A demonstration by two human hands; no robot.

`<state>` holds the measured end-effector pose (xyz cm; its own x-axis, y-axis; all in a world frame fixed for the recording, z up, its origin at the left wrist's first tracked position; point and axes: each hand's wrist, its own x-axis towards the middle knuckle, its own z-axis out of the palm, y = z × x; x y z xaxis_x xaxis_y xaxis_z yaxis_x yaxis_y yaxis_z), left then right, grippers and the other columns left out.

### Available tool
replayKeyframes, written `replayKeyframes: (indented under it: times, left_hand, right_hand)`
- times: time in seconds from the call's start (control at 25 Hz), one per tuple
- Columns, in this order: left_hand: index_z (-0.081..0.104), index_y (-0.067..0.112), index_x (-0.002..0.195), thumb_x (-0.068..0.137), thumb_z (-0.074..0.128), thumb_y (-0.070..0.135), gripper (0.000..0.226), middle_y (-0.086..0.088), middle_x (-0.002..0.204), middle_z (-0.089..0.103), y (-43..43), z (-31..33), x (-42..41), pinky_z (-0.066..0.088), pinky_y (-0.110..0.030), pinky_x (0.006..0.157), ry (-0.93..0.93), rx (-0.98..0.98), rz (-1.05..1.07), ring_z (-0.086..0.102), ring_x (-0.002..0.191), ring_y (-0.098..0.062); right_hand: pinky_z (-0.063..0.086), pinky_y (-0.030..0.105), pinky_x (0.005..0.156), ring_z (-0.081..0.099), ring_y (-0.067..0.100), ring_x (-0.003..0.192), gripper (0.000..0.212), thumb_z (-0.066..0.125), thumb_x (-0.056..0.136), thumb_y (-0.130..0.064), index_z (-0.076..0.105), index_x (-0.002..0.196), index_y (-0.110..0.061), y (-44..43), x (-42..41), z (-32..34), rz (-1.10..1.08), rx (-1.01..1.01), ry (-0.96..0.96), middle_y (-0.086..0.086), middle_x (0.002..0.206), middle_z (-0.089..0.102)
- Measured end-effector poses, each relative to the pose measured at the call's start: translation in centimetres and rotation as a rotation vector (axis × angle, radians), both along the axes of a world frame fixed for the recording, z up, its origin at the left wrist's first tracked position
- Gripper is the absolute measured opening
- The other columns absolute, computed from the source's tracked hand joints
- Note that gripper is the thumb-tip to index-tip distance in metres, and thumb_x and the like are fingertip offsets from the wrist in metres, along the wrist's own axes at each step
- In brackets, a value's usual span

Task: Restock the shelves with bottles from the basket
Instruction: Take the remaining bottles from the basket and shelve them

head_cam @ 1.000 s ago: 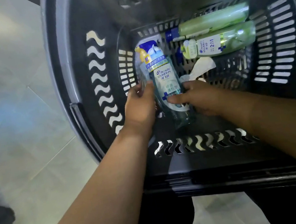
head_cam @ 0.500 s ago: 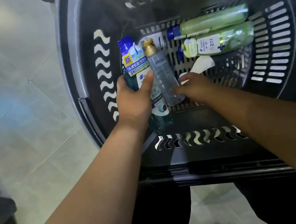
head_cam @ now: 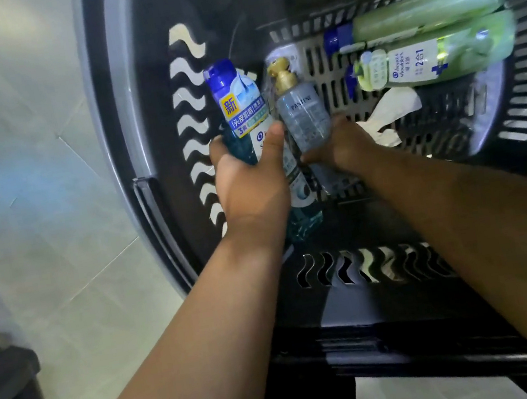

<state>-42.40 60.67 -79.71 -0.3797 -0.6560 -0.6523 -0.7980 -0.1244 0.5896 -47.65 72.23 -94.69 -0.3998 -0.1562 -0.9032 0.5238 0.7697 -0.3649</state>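
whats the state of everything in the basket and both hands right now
blue-capped bottle, gripped by the left hand, cap on
gold-pump bottle, held at its lower part by the right hand
upper green bottle, lying on its side on the basket floor
lower green bottle, lying on its side beside it
white paper, crumpled, loose on the floor
basket, partly filled
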Motion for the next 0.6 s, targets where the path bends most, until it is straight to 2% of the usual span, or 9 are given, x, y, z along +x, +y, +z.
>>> replayKeyframes:
  times: [0.12, 0.2, 0.28, 0.36, 0.44, 0.48, 0.52, 0.6]
  left_hand:
    - [0.055, 0.02, 0.109, 0.082, 0.075, 0.04, 0.039, 0.009, 0.094, 0.072, 0.4, 1.6, -0.6, 0.055, -0.042, 0.09, 0.025, 0.008, -0.028, 0.07, 0.092, -0.014]
    - [0.055, 0.019, 0.108, 0.081, 0.075, 0.039, 0.039, 0.008, 0.095, 0.072, 0.9, 3.5, -1.0, 0.054, -0.043, 0.091, 0.051, 0.025, -0.07, 0.07, 0.092, -0.014]
    - [0.056, 0.021, 0.105, 0.079, 0.075, 0.04, 0.037, 0.007, 0.095, 0.073, 1.7, 5.8, -1.4, 0.055, -0.045, 0.091, 0.075, 0.052, -0.104, 0.071, 0.091, -0.015]
    - [0.056, 0.027, 0.098, 0.077, 0.075, 0.043, 0.032, 0.009, 0.093, 0.072, 2.5, 9.3, -1.7, 0.056, -0.046, 0.089, 0.091, 0.067, -0.125, 0.071, 0.088, -0.014]
    - [0.057, 0.027, 0.099, 0.08, 0.076, 0.039, 0.029, 0.01, 0.09, 0.071, 3.4, 14.4, -2.0, 0.056, -0.044, 0.087, 0.108, 0.114, -0.134, 0.07, 0.085, -0.012]
    - [0.058, 0.025, 0.1, 0.082, 0.076, 0.035, 0.027, 0.009, 0.09, 0.071, 3.7, 16.9, -2.0, 0.056, -0.044, 0.088, 0.123, 0.142, -0.138, 0.069, 0.084, -0.011]
    - [0.059, 0.024, 0.102, 0.082, 0.076, 0.034, 0.028, 0.009, 0.09, 0.071, 3.8, 19.6, -2.1, 0.056, -0.044, 0.088, 0.141, 0.165, -0.149, 0.069, 0.084, -0.012]
    - [0.06, 0.026, 0.107, 0.074, 0.076, 0.047, 0.043, 0.007, 0.096, 0.073, 3.3, 25.5, -2.4, 0.056, -0.047, 0.09, 0.165, 0.181, -0.196, 0.07, 0.091, -0.014]
  right_hand:
    - [0.05, 0.039, 0.092, 0.065, 0.021, 0.091, 0.061, 0.087, 0.062, -0.034, 0.057, 0.114, -0.023, 4.0, -1.6, 4.4, -0.076, -0.152, -0.198, 0.001, 0.105, 0.067]
    - [0.048, 0.05, 0.098, 0.066, 0.027, 0.099, 0.06, 0.087, 0.061, -0.025, 0.058, 0.113, -0.024, 6.6, -2.3, 8.9, -0.207, -0.255, -0.289, 0.004, 0.109, 0.069]
    - [0.044, 0.054, 0.102, 0.064, 0.028, 0.106, 0.062, 0.081, 0.061, -0.02, 0.055, 0.117, -0.023, 8.6, -2.9, 14.2, -0.339, -0.348, -0.351, 0.006, 0.114, 0.068]
    - [0.042, 0.054, 0.104, 0.062, 0.026, 0.111, 0.08, 0.081, 0.059, -0.022, 0.048, 0.132, -0.021, 10.0, -3.4, 20.0, -0.409, -0.411, -0.364, 0.005, 0.119, 0.067]
    - [0.044, 0.053, 0.101, 0.062, 0.027, 0.114, 0.11, 0.094, 0.044, -0.031, 0.042, 0.141, -0.022, 10.8, -3.4, 26.0, -0.442, -0.455, -0.392, 0.005, 0.123, 0.066]
    - [0.047, 0.051, 0.097, 0.063, 0.027, 0.112, 0.117, 0.097, 0.035, -0.032, 0.044, 0.139, -0.021, 11.2, -3.4, 29.0, -0.462, -0.496, -0.421, 0.005, 0.122, 0.067]
    - [0.051, 0.049, 0.092, 0.065, 0.027, 0.108, 0.117, 0.098, 0.031, -0.03, 0.049, 0.136, -0.019, 11.4, -3.3, 32.1, -0.476, -0.541, -0.454, 0.006, 0.119, 0.069]
    - [0.057, 0.042, 0.08, 0.07, 0.026, 0.095, 0.105, 0.098, 0.025, -0.026, 0.059, 0.122, -0.013, 11.6, -3.3, 38.3, -0.499, -0.58, -0.508, 0.008, 0.106, 0.073]
